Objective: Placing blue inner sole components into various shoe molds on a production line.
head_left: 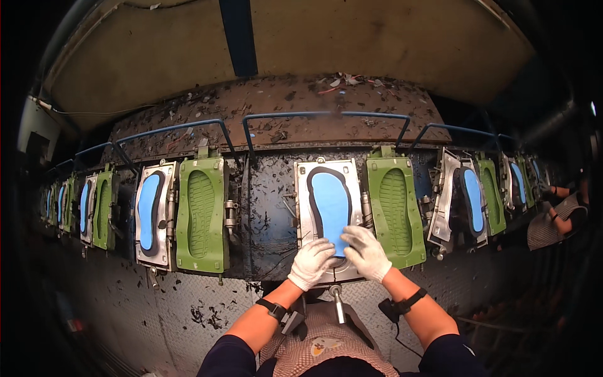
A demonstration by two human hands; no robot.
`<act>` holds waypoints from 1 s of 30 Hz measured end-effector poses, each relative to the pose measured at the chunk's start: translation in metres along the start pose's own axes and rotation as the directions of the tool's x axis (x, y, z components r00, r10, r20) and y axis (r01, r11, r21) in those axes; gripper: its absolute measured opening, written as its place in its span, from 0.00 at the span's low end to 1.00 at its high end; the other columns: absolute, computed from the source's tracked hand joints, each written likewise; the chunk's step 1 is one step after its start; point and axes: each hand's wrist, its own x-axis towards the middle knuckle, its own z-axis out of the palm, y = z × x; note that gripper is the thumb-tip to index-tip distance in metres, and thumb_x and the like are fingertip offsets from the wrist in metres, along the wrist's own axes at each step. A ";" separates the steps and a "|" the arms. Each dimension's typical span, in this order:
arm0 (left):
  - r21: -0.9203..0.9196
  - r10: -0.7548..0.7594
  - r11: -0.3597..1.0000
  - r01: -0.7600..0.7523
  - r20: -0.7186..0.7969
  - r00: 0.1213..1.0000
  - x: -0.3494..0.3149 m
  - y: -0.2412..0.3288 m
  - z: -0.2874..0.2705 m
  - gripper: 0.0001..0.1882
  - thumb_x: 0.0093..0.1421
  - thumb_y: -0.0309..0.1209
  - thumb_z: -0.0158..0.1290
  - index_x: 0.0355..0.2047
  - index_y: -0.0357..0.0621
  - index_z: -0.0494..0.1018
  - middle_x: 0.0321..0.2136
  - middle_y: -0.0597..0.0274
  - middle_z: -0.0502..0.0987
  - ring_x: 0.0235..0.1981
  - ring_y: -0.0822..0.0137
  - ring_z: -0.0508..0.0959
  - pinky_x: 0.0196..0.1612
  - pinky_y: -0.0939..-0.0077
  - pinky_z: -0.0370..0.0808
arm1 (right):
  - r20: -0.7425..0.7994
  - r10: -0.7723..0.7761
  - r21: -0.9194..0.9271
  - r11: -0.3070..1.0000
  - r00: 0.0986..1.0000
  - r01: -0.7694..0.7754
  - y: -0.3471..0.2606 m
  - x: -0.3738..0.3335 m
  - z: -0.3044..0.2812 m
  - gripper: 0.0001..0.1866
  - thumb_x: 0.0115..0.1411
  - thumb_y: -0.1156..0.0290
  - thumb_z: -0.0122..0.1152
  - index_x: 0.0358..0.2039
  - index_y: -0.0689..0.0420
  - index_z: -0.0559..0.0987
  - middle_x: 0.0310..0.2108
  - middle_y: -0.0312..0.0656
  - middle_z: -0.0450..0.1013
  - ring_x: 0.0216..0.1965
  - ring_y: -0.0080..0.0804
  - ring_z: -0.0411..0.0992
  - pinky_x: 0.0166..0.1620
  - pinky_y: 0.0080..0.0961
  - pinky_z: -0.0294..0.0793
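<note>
A blue sole-shaped insert [330, 195] lies in the open silver metal mold [304, 217] in front of me, with a dark rim around it. My left hand [312, 262], in a white glove, has its fingers curled onto the near left edge of the insert's heel end. Over the near right edge is my right hand [367, 254], gloved too, its fingers bent and a little apart. The green mold half [396, 213], with a ridged sole-shaped hollow, stands open beside the silver one. Both hands partly hide the heel end.
More open molds line the bench on both sides, including a green half [202, 213] and a blue insert [149, 210] at left. Blue rails [326, 114] run behind, and dark scraps litter the brown surface. A metal handle [338, 305] juts toward me. Another person's arm [559, 220] shows at far right.
</note>
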 end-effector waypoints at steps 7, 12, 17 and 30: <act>-0.175 -0.266 0.950 0.260 -0.010 0.964 0.006 0.024 -0.003 0.08 0.64 0.29 0.59 0.41 0.39 0.81 0.42 0.51 0.84 0.49 0.51 0.82 0.56 0.58 0.77 | -0.176 0.014 -0.038 0.999 0.984 -0.021 0.000 -0.004 0.012 0.12 0.61 0.63 0.67 0.30 0.60 0.83 0.33 0.44 0.75 0.40 0.47 0.73 0.46 0.40 0.74; -0.041 -0.091 0.995 0.089 -0.030 0.995 0.003 0.027 -0.006 0.17 0.57 0.38 0.64 0.42 0.40 0.81 0.44 0.51 0.83 0.51 0.48 0.81 0.57 0.54 0.76 | 0.038 0.018 -0.061 0.998 0.999 -0.016 -0.010 -0.002 0.000 0.13 0.63 0.61 0.66 0.33 0.59 0.85 0.37 0.44 0.76 0.44 0.46 0.74 0.50 0.42 0.74; 0.161 0.067 0.984 -0.081 0.093 0.993 0.005 0.027 0.003 0.19 0.53 0.37 0.69 0.44 0.47 0.81 0.44 0.60 0.79 0.51 0.54 0.78 0.51 0.58 0.78 | -0.279 -0.245 -0.376 0.918 0.929 0.129 -0.007 0.122 0.005 0.13 0.64 0.62 0.63 0.44 0.56 0.82 0.43 0.43 0.74 0.48 0.45 0.71 0.55 0.42 0.72; 0.008 0.385 0.867 -0.498 0.622 0.682 0.069 -0.001 -0.014 0.21 0.53 0.39 0.66 0.44 0.43 0.78 0.58 0.52 0.75 0.66 0.52 0.68 0.71 0.45 0.59 | -0.193 0.296 0.237 0.939 0.936 -0.248 -0.010 0.097 -0.003 0.28 0.68 0.60 0.57 0.64 0.61 0.73 0.68 0.54 0.66 0.69 0.51 0.63 0.72 0.39 0.58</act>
